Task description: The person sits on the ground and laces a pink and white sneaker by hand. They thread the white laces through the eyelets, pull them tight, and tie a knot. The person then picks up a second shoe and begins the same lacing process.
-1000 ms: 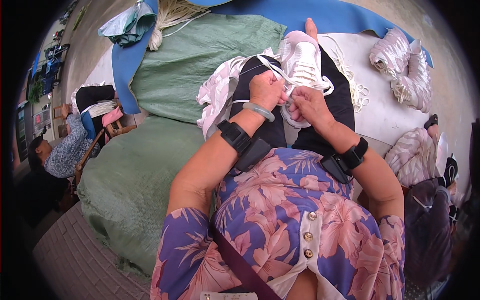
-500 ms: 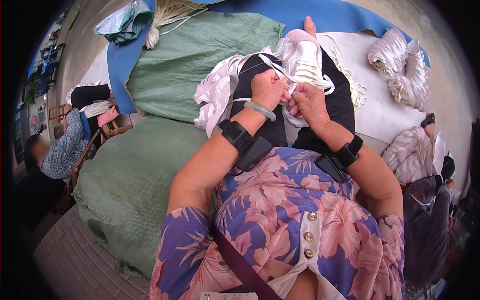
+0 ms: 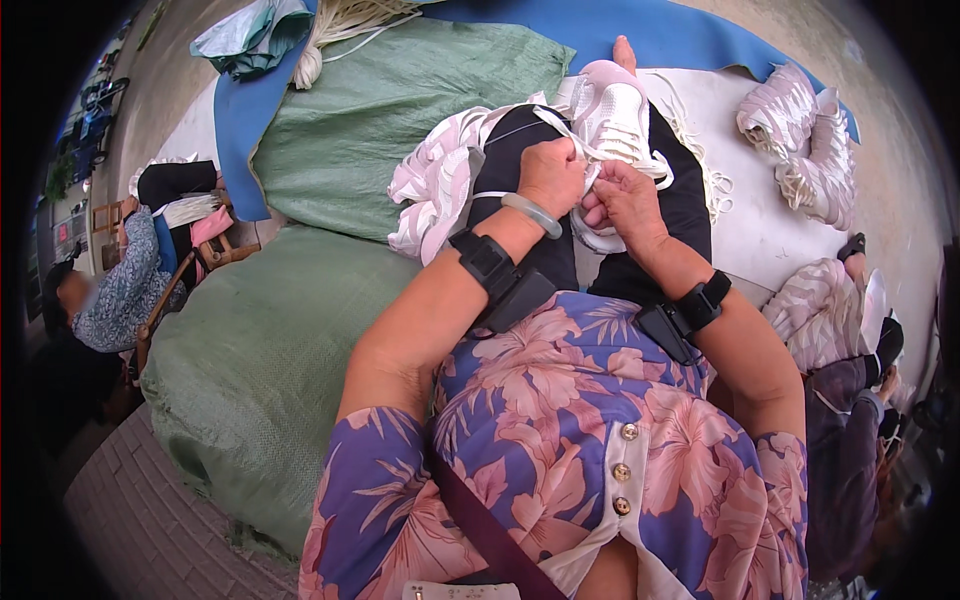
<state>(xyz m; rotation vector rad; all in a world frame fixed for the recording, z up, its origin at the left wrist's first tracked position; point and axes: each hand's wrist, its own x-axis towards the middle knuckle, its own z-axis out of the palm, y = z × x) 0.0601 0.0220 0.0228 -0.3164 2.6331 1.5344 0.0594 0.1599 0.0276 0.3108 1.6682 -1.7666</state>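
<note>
A pale pink and white sneaker (image 3: 610, 120) lies on my lap, over my black trousers. My left hand (image 3: 552, 178) and my right hand (image 3: 625, 200) meet at its near end, both pinching its white lace (image 3: 585, 152). A pale bangle sits on my left wrist, and each forearm carries a black strapped device. More pink and white sneakers (image 3: 435, 185) are piled against my left leg.
Two big green woven sacks (image 3: 380, 130) lie to my left on a blue mat (image 3: 240, 120). A heap of sneakers (image 3: 805, 140) rests on white sheeting at the right, with loose white laces (image 3: 705, 170) nearby. One person sits far left (image 3: 120, 290), another at the right edge (image 3: 850, 400).
My hands stay together on the lace, shifting only slightly. The view has tilted a little.
</note>
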